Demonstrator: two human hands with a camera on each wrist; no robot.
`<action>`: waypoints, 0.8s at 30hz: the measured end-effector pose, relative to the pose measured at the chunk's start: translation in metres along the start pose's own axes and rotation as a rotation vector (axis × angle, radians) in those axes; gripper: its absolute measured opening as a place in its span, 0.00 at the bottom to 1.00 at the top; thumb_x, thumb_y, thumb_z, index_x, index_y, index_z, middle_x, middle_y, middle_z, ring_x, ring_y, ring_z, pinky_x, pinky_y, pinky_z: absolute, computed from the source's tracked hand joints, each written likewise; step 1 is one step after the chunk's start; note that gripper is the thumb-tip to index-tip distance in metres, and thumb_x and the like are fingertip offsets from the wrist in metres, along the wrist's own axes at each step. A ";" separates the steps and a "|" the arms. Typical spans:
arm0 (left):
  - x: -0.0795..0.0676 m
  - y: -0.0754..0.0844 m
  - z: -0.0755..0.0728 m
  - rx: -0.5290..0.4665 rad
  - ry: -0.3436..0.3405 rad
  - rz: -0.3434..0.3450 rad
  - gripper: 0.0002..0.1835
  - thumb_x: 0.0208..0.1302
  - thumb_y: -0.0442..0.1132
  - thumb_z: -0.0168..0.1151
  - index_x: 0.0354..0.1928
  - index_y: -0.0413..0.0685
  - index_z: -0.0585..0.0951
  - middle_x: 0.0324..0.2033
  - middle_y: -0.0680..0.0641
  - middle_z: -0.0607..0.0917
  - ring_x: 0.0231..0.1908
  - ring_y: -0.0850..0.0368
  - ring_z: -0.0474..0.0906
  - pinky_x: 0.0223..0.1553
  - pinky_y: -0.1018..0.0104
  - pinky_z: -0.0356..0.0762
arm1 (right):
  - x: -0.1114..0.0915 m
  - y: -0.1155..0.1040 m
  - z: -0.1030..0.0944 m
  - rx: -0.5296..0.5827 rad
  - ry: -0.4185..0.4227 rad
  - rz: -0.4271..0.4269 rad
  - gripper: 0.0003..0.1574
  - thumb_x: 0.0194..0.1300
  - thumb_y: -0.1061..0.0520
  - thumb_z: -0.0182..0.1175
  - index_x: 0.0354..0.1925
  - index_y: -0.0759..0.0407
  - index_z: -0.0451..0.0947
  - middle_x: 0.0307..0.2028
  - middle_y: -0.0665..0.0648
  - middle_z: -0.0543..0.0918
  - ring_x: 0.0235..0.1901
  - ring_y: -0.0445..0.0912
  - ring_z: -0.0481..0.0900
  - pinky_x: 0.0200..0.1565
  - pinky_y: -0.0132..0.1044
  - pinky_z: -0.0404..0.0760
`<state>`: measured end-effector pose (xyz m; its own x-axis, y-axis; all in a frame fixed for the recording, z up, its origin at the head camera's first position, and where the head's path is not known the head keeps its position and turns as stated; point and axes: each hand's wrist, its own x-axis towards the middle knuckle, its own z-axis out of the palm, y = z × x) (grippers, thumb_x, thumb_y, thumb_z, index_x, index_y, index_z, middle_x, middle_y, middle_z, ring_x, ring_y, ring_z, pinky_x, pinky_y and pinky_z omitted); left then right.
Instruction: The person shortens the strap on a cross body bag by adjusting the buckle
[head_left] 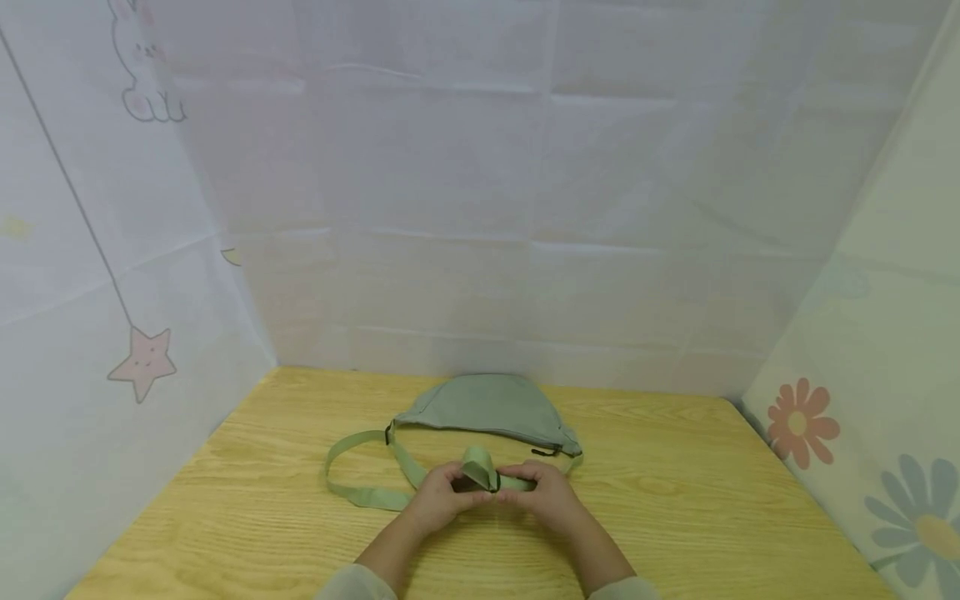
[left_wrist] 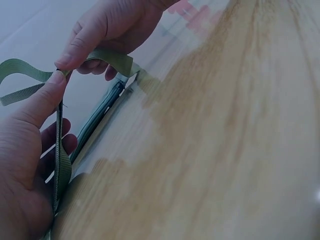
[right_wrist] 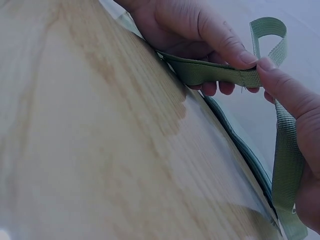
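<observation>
A grey-green crescent-shaped sling bag (head_left: 487, 404) lies on the wooden table, its zipper edge facing me. Its light green webbing strap (head_left: 378, 497) curves out to the left and comes back between my hands. My left hand (head_left: 437, 502) pinches the strap between thumb and fingers, beside a small black slider (head_left: 495, 481). From the other side my right hand (head_left: 551, 500) pinches the strap, thumb tip close to the left thumb. A short strap loop (right_wrist: 270, 27) stands up above the fingertips. In the left wrist view, more strap (left_wrist: 62, 170) hangs along the left palm.
Another black slider (head_left: 389, 434) sits on the strap near the bag's left end, and a black zipper pull (head_left: 545, 452) lies at its right. Pale printed cloth (head_left: 480, 208) walls the table (head_left: 712, 500) at the back and on both sides.
</observation>
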<state>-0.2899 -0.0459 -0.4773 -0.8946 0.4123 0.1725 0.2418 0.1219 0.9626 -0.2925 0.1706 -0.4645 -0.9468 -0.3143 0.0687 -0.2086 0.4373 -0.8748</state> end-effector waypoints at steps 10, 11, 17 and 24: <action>0.001 -0.001 -0.001 0.157 0.029 0.010 0.14 0.54 0.41 0.74 0.41 0.42 0.86 0.40 0.45 0.84 0.40 0.64 0.77 0.42 0.72 0.76 | -0.001 0.003 0.002 -0.006 -0.011 -0.017 0.29 0.56 0.46 0.72 0.52 0.58 0.83 0.44 0.56 0.82 0.42 0.44 0.76 0.40 0.28 0.77; 0.001 -0.001 -0.001 0.178 0.026 0.012 0.14 0.54 0.41 0.75 0.41 0.43 0.85 0.39 0.45 0.84 0.39 0.64 0.76 0.41 0.72 0.75 | -0.001 0.004 0.002 -0.012 -0.004 -0.016 0.29 0.56 0.45 0.72 0.52 0.58 0.83 0.45 0.56 0.83 0.43 0.44 0.76 0.41 0.28 0.77; 0.001 -0.001 -0.003 0.248 0.002 0.022 0.14 0.56 0.43 0.73 0.41 0.44 0.85 0.39 0.47 0.82 0.36 0.65 0.73 0.38 0.72 0.72 | -0.002 0.004 0.001 -0.034 0.029 -0.008 0.29 0.56 0.44 0.72 0.52 0.58 0.83 0.45 0.56 0.83 0.45 0.45 0.78 0.43 0.30 0.78; 0.000 0.000 -0.011 0.207 -0.016 -0.036 0.17 0.57 0.45 0.73 0.46 0.45 0.85 0.41 0.47 0.83 0.39 0.60 0.74 0.40 0.72 0.72 | -0.004 0.001 -0.002 -0.029 0.040 -0.013 0.30 0.58 0.45 0.71 0.53 0.61 0.82 0.49 0.60 0.84 0.50 0.53 0.80 0.51 0.45 0.81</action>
<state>-0.2943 -0.0561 -0.4745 -0.8985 0.4180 0.1338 0.2831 0.3192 0.9044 -0.2893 0.1737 -0.4649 -0.9530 -0.2861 0.0995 -0.2272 0.4577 -0.8596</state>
